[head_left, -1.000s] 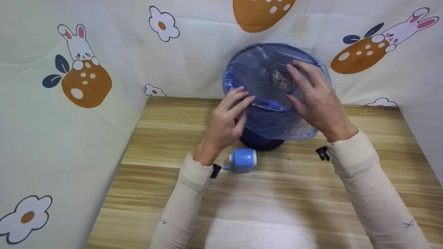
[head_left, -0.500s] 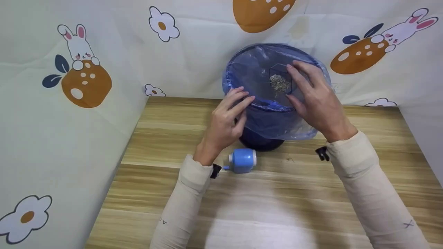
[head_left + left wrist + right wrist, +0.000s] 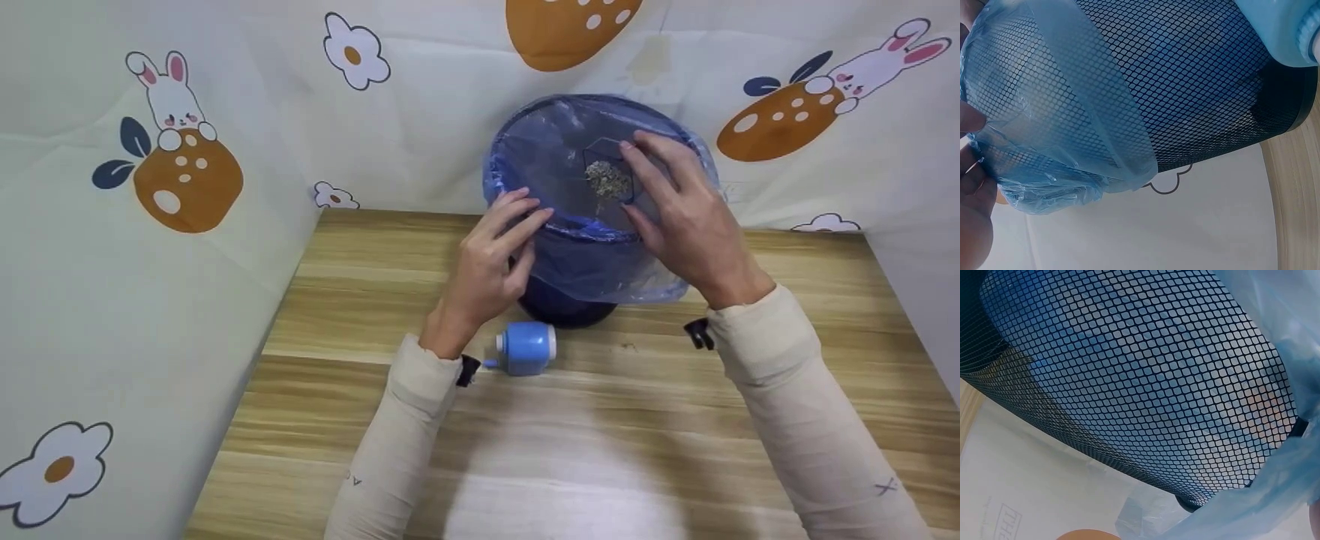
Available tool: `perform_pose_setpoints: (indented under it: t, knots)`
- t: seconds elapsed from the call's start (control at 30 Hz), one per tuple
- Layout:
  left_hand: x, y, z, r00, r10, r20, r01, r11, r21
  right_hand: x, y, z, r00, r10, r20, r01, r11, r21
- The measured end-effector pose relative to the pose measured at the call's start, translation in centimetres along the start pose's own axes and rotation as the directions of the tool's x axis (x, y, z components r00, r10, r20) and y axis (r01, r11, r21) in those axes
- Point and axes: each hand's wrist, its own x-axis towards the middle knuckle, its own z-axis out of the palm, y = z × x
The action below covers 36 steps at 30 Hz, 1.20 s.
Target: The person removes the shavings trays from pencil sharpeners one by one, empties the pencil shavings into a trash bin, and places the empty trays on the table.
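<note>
My right hand (image 3: 694,217) pinches a small clear box (image 3: 610,151) by its edge, over the mouth of a mesh trash bin (image 3: 568,311). A grey clump of shavings (image 3: 606,180) overlaps the box's lower part in the head view. A thin blue bag (image 3: 600,274) lines the bin and folds down outside its rim. My left hand (image 3: 487,262) holds the near-left rim, fingers over the bag; in the left wrist view fingers (image 3: 974,194) show at the bag's edge. The right wrist view shows mostly mesh (image 3: 1157,382), with the box out of sight.
A small blue hand-crank sharpener (image 3: 527,349) lies on the wooden table (image 3: 337,300) in front of the bin, near my left wrist. A few dark crumbs (image 3: 628,346) lie to its right. A printed cloth wall (image 3: 420,127) stands close behind the bin.
The shavings, packed inside the clear box a second ago, have slid out into a looser clump lower down. Both hands and the bin have stayed in place.
</note>
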Motion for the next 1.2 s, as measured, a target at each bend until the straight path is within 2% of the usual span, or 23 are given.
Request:
perform_pose_setpoints:
  t: [1.2]
  knots:
    - [0.13, 0.14, -0.09, 1.000, 0.000, 0.001, 0.000, 1.000, -0.001, -0.24, 0.00, 0.31, 0.996, -0.066, -0.061, 0.065, 0.998, -0.016]
